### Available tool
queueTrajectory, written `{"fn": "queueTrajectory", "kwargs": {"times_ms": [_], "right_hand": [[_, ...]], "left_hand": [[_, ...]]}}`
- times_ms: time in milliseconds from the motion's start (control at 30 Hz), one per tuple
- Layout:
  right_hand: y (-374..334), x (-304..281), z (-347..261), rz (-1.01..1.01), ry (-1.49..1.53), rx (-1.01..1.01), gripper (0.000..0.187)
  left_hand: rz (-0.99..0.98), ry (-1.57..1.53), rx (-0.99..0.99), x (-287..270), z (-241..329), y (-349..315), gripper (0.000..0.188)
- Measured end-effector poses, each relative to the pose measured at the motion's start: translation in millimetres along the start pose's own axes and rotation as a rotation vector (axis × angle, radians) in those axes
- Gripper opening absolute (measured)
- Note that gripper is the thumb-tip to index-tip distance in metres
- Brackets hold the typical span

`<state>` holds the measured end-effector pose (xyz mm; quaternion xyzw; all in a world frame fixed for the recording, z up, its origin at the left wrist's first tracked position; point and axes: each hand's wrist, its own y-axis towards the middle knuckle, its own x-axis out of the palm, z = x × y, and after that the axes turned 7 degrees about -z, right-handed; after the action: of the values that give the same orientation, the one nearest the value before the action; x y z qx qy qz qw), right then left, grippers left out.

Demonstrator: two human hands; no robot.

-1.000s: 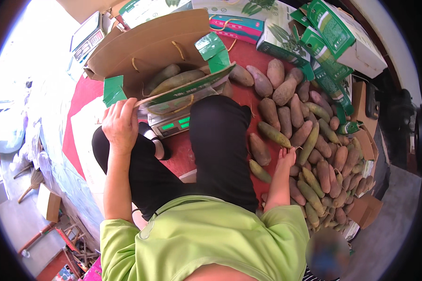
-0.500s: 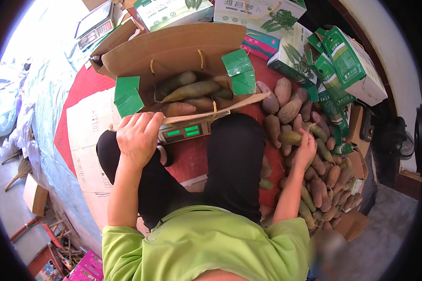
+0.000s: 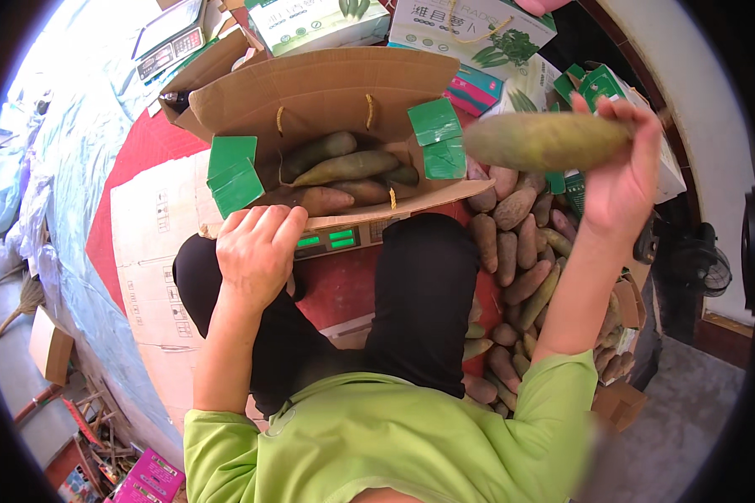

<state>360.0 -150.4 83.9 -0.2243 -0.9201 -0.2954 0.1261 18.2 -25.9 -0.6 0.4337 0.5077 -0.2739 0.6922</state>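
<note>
An open cardboard gift box [image 3: 310, 84] with green end flaps and rope handles stands before my knees, several green radishes [image 3: 348, 168] lying inside. My left hand [image 3: 258, 251] is closed over the near edge of its front panel. At the right, my right hand [image 3: 627, 176] holds a large, slightly blurred green radish [image 3: 545, 141] by one end, its other end pointing toward the box. Beneath the box, a scale [image 3: 341, 241] shows lit green digits. Below the raised radish spreads a heap of radishes [image 3: 512, 205], partly hidden by my right forearm.
Printed white-and-green cartons [image 3: 470, 29] stand along the back, and opened ones lie at the far right. A second scale [image 3: 170, 38] sits at the back left. Flat cardboard [image 3: 147, 251] covers the red mat on the left. A fan [image 3: 706, 261] stands near the right wall.
My right hand has risen from the heap, lifting a green radish up and away toward the far right. My left hand still grips the box edge.
</note>
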Motion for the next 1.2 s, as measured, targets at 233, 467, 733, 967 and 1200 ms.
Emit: {"fn": "queueTrajectory", "kwargs": {"times_ms": [233,467,733,967,1200], "right_hand": [[36.7,68.1,91.1,-0.318,-0.066,0.312,0.019],[44.4,96.2,135.3,-0.763,-0.641,0.522,0.021],[23.6,75.8,117.4,-0.62,-0.725,0.498,0.029],[-67.1,-25.0,75.7,0.116,-0.409,0.401,0.023],[-309.6,-111.7,116.4,0.126,-1.126,0.62,0.019]], "left_hand": [[-0.007,0.002,-0.019,0.9,0.6,0.8,0.016],[0.002,-0.011,-0.023,0.4,0.5,2.3,0.019],[-0.007,-0.005,-0.041,1.9,0.7,1.0,0.019],[-0.016,0.056,-0.066,4.7,4.2,2.3,0.019],[0.007,0.081,-0.066,10.2,7.3,0.5,0.014]]}}
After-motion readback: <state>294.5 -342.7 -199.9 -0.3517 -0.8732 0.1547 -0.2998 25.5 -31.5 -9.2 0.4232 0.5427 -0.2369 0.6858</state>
